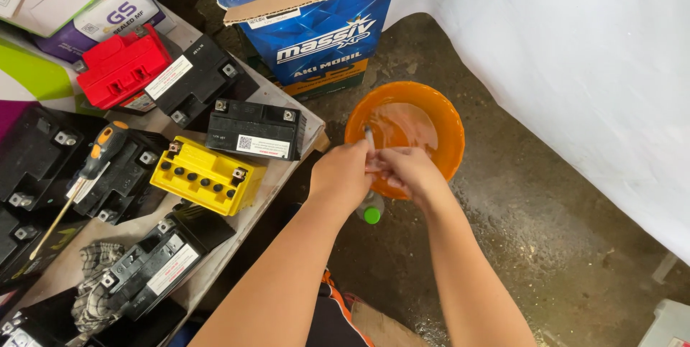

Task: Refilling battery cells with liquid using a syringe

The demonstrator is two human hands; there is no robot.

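Both hands meet over the near rim of an orange basin [445,113] sitting on the wet concrete floor [546,203]. The basin has a shallow pool of water in it, and it's round, bright orange plastic. The left hand [343,174] is curled closed around a thin grey stick-like thing [369,133] that pokes up past the fingers; can't make out what it actually is. The right hand [408,172] is closed too, fingers pinched in against the left hand, touching it. Just below the hands there's a small bottle with a green cap [371,213], mostly hidden by them, so I can't tell which hand has it.

To the left is a low table [277,99] crowded with small batteries: a yellow one [207,176] nearest the hands, a black one [255,130] behind it, a red one [122,67] further back. A screwdriver with an orange and black handle [90,167] lies across the black ones at far left, and a checked rag [93,282] sits near the table's close end. A blue cardboard box [327,27] stands behind the basin, and a white sheet [575,52] covers the right side.
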